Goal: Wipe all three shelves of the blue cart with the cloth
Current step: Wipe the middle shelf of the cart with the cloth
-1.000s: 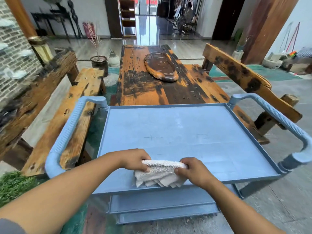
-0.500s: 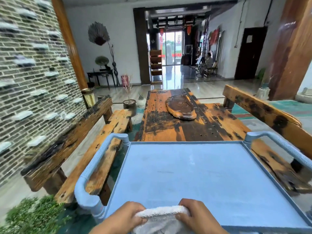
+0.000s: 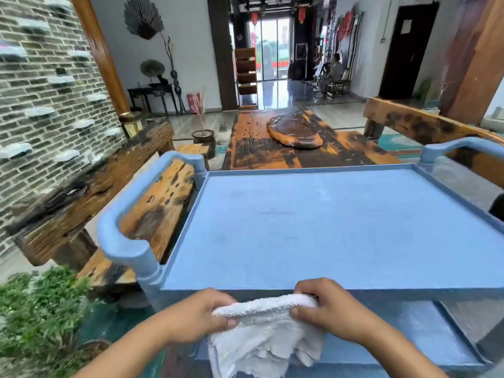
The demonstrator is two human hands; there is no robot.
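Note:
The blue cart [image 3: 327, 227] stands right in front of me, its flat top shelf bare. A lower shelf [image 3: 425, 331] shows below the front rim at the right. A white terry cloth [image 3: 264, 342] hangs in the air just in front of the top shelf's near edge. My left hand [image 3: 196, 315] pinches its upper left corner and my right hand [image 3: 327, 309] pinches its upper right, so the top edge is stretched between them and the rest droops down. The lowest shelf is hidden.
Rounded blue handles rise at the cart's left [image 3: 131, 227] and right [image 3: 463, 147]. A dark wooden table [image 3: 272, 154] stands behind the cart, with wooden benches at the left [image 3: 109, 192] and right [image 3: 425, 124]. A green plant [image 3: 35, 309] fills the lower left. A person sits far back.
Both hands have drawn the cloth off the top shelf toward me, down past its front edge. The cloth has unfolded from a bundle into a hanging sheet. My view lifted, then lowered again.

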